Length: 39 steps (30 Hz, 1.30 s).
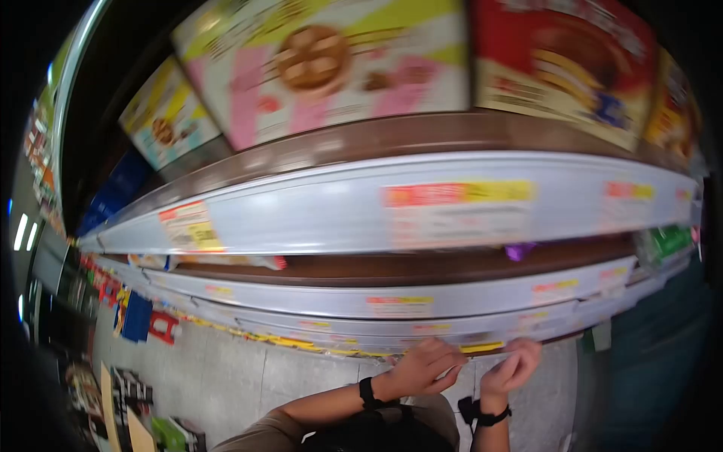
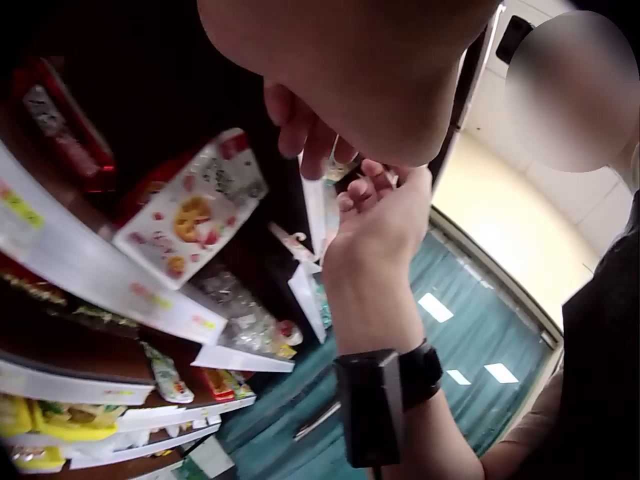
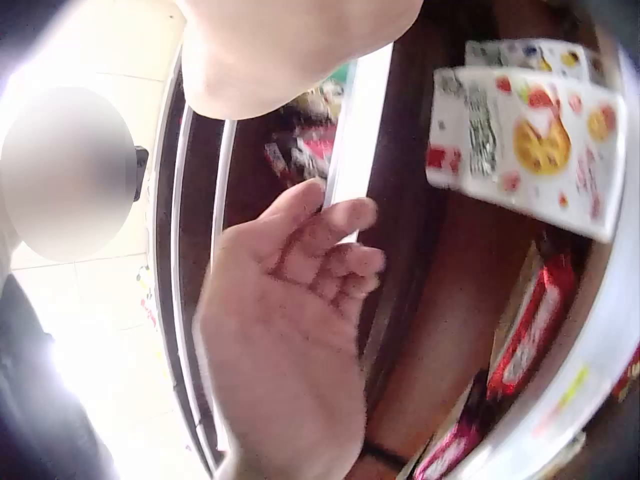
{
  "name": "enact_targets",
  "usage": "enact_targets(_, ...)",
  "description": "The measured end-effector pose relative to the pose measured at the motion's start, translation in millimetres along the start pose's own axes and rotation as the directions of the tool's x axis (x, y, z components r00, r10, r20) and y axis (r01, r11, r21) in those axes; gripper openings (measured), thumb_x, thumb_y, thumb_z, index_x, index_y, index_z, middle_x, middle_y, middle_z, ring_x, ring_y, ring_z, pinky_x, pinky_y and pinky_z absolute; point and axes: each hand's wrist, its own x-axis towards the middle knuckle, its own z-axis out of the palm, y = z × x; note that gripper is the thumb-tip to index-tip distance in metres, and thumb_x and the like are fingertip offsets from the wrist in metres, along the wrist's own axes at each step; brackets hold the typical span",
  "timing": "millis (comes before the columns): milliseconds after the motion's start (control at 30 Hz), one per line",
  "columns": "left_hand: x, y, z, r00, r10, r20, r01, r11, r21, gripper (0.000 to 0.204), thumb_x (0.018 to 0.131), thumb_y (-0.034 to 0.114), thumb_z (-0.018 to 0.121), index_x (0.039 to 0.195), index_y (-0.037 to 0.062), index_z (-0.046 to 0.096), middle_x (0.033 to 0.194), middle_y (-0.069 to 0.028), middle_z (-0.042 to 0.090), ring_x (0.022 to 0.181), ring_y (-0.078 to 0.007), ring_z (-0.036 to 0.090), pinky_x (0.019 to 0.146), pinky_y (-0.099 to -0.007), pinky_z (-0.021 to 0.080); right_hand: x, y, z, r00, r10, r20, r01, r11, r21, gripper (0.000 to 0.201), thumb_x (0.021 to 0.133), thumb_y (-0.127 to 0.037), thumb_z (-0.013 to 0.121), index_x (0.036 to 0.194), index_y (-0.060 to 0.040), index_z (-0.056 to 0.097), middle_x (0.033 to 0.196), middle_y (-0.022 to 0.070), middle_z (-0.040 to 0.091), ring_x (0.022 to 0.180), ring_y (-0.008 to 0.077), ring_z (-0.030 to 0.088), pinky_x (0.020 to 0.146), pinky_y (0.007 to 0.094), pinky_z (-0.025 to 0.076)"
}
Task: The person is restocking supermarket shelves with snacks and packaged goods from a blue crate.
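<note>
In the head view my left hand (image 1: 425, 368) and right hand (image 1: 514, 367) are raised side by side in front of the lower shelf fronts, with a small gap between them. The right wrist view shows my left hand (image 3: 290, 320) palm up, its fingers loosely bent with nothing in them. My right hand (image 2: 380, 225) appears in the left wrist view with loosely curled fingers and no object in it. Both wrists wear black bands. Nearest the hands in the wrist views is a white packet (image 3: 530, 145) printed with a round cookie and fruit, standing on a shelf.
A brown shelf with a white price-label rail (image 1: 316, 207) crosses the head view. On it stand a large yellow-and-pink biscuit box (image 1: 331, 75) and a red cake box (image 1: 565, 68). Lower shelves hold bagged snacks (image 2: 80, 415). A teal curtain (image 2: 470, 320) hangs beyond.
</note>
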Motion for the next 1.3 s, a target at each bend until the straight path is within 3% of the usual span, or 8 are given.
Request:
enact_targets(133, -105.6, -32.5, -28.3, 0.952, -0.305, 0.033, 0.306, 0.952, -0.021, 0.021, 0.087, 0.012, 0.064, 0.107, 0.0054, 0.066, 0.091, -0.0117, 0.07, 0.081, -0.0262, 0.066, 0.075, -0.0363, 0.052, -60.5, -48.3, 68.7, 0.895, 0.034, 0.445, -0.079, 0.993, 0.083, 0.013, 0.085, -0.002, 0.054, 0.074, -0.0041, 0.061, 0.074, 0.0136, 0.063, 0.066, 0.0276, 0.063, 0.062, 0.0356, 0.051)
enact_targets(200, -167.2, -43.6, -57.5, 0.711, -0.666, 0.226, 0.702, 0.695, -0.156, 0.022, 0.09, 0.012, 0.061, 0.11, 0.0034, 0.065, 0.088, -0.014, 0.07, 0.081, -0.0266, 0.068, 0.075, -0.0361, 0.053, -101.8, -69.1, 107.4, 0.801, 0.066, 0.595, -0.216, 0.959, 0.185, 0.014, 0.08, 0.002, 0.056, 0.069, -0.0047, 0.061, 0.07, 0.0115, 0.063, 0.059, 0.0258, 0.062, 0.055, 0.0329, 0.049)
enact_targets(367, -343.8, -69.6, -133.3, 0.327, -0.945, 0.0, 0.844, 0.292, -0.45, 0.022, 0.094, 0.012, 0.054, 0.109, 0.0004, 0.065, 0.09, -0.011, 0.072, 0.084, -0.0205, 0.069, 0.077, -0.0336, 0.054, -177.1, -140.7, 200.3, 0.61, 0.087, 0.788, -0.443, 0.862, 0.248, 0.016, 0.077, 0.009, 0.054, 0.069, -0.0029, 0.062, 0.069, 0.0113, 0.063, 0.057, 0.0247, 0.062, 0.055, 0.0292, 0.048)
enact_targets(500, -523.2, -64.6, -179.8, 0.029, -0.961, -0.273, 0.975, 0.088, -0.203, 0.021, 0.093, 0.018, 0.055, 0.103, 0.0036, 0.068, 0.089, -0.012, 0.073, 0.082, -0.0216, 0.071, 0.077, -0.0334, 0.055, -250.8, -193.8, 270.4, 0.387, 0.175, 0.905, -0.659, 0.739, 0.139, 0.018, 0.081, 0.01, 0.048, 0.072, -0.0008, 0.06, 0.07, 0.009, 0.062, 0.056, 0.0157, 0.057, 0.052, 0.0259, 0.043)
enact_targets(700, -697.4, -21.0, -274.6, -0.197, -0.907, -0.373, 0.566, 0.205, -0.798, 0.022, 0.097, 0.014, 0.05, 0.1, -0.0019, 0.065, 0.085, -0.009, 0.071, 0.076, -0.0154, 0.065, 0.071, -0.0292, 0.052, -363.4, -257.2, 384.3, 0.151, 0.4, 0.904, -0.85, 0.519, -0.087, 0.021, 0.087, 0.006, 0.041, 0.077, -0.0021, 0.057, 0.071, 0.0026, 0.057, 0.054, 0.0062, 0.045, 0.05, 0.0223, 0.035)
enact_targets(833, -837.7, -12.2, -270.5, -0.529, -0.752, -0.394, 0.449, 0.146, -0.882, 0.021, 0.095, 0.012, 0.049, 0.095, -0.0012, 0.065, 0.081, -0.0092, 0.07, 0.075, -0.0164, 0.067, 0.065, -0.0283, 0.052, -425.6, -275.5, 436.3, -0.116, 0.474, 0.873, -0.898, 0.326, -0.296, 0.018, 0.089, 0.002, 0.042, 0.083, -0.0048, 0.057, 0.071, 0.0029, 0.055, 0.053, 0.008, 0.045, 0.048, 0.0222, 0.036)
enact_targets(1067, -946.7, -14.9, -326.8, -0.63, -0.66, -0.409, 0.379, 0.198, -0.904, 0.02, 0.096, 0.015, 0.052, 0.095, -0.0011, 0.064, 0.082, -0.0082, 0.068, 0.074, -0.0145, 0.065, 0.066, -0.0273, 0.051, -496.8, -325.9, 527.5, -0.277, 0.484, 0.83, -0.836, 0.304, -0.457, 0.015, 0.088, 0.0, 0.043, 0.084, -0.0063, 0.057, 0.071, 0.0018, 0.055, 0.052, 0.0081, 0.045, 0.047, 0.0223, 0.036)
enact_targets(1300, -1018.5, -82.7, -482.8, -0.627, -0.64, -0.444, 0.356, 0.272, -0.894, 0.019, 0.097, 0.013, 0.052, 0.098, -0.0015, 0.064, 0.083, -0.0079, 0.068, 0.075, -0.013, 0.064, 0.068, -0.0263, 0.051, -609.8, -405.8, 705.8, -0.411, 0.404, 0.817, -0.778, 0.31, -0.546, 0.014, 0.088, 0.0, 0.043, 0.085, -0.0063, 0.056, 0.072, 0.0015, 0.055, 0.053, 0.0087, 0.047, 0.049, 0.0229, 0.038)
